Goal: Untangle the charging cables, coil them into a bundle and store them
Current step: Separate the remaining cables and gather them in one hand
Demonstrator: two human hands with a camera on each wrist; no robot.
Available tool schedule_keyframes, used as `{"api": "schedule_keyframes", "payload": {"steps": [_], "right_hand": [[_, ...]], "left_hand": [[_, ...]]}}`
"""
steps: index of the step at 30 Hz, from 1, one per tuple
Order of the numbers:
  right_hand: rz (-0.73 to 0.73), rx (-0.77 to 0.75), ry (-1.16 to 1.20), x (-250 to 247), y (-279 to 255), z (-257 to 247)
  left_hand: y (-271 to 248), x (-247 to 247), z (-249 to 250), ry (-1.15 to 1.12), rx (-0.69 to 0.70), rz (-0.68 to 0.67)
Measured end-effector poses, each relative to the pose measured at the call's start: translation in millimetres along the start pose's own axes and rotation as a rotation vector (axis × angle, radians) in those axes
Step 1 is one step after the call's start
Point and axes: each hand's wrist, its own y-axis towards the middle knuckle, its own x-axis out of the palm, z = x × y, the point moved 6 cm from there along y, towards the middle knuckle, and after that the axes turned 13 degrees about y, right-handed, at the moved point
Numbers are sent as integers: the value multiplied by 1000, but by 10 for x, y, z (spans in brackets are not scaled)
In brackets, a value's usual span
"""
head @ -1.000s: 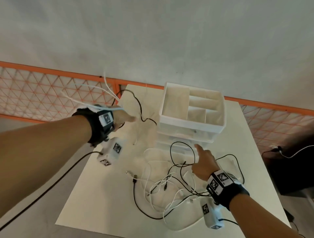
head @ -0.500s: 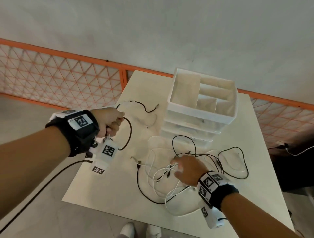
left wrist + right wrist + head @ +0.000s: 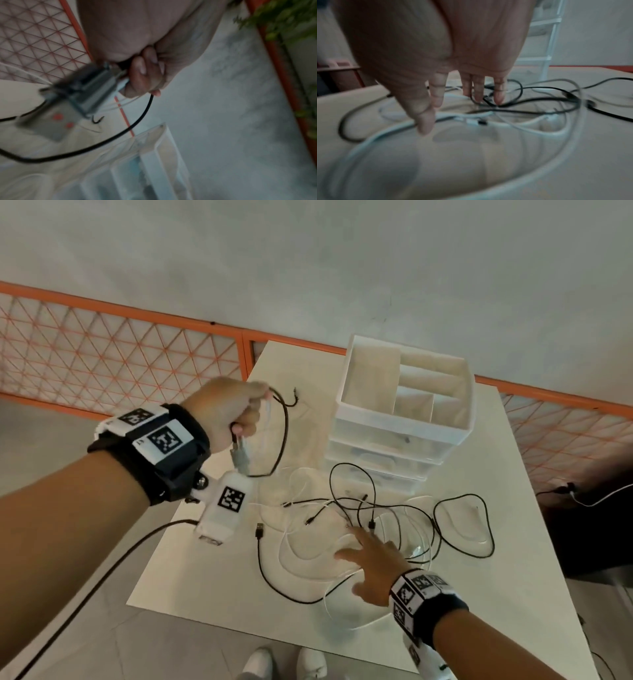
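Observation:
A tangle of black and white charging cables lies on the white table in front of the drawer organiser. My left hand is raised over the table's left side, fist closed round a black cable that hangs in a loop; its grey plug dangles below the fist. In the left wrist view the fingers curl round the black cable and a white strand. My right hand lies flat, fingers spread, on the tangle; its fingertips touch black cables.
A white drawer organiser with an open compartmented top stands at the table's back. An orange mesh fence runs behind. A dark object with a white lead sits to the right. The table's front edge is near my shoes.
My left hand has lifted higher, drawing the black cable up off the table so its loop and plug hang free. My right hand has slid right and spread flat on the tangle.

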Motion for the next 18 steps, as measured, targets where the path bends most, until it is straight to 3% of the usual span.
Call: {"api": "schedule_keyframes", "payload": {"steps": [3,5,8,12,15,18], "right_hand": [[127,54,2,-15,-83,206],[200,81,24,-68,-100,281],[344,88,149,-284,-133,337],[627,32,410,-897,-298,382],[826,-62,524,-1361,-476,313],[841,-106,701,-1634,-569,186]], "left_hand": [[-61,26,213,-126,164,-9],[-120,145,196,-49,206,-78],[-172,327,-70,141,141,-164],[-170,469,-372,99,30,-213],[-180,488,-300,12,6,-175],[-192,409,-86,0,72,-88]]}}
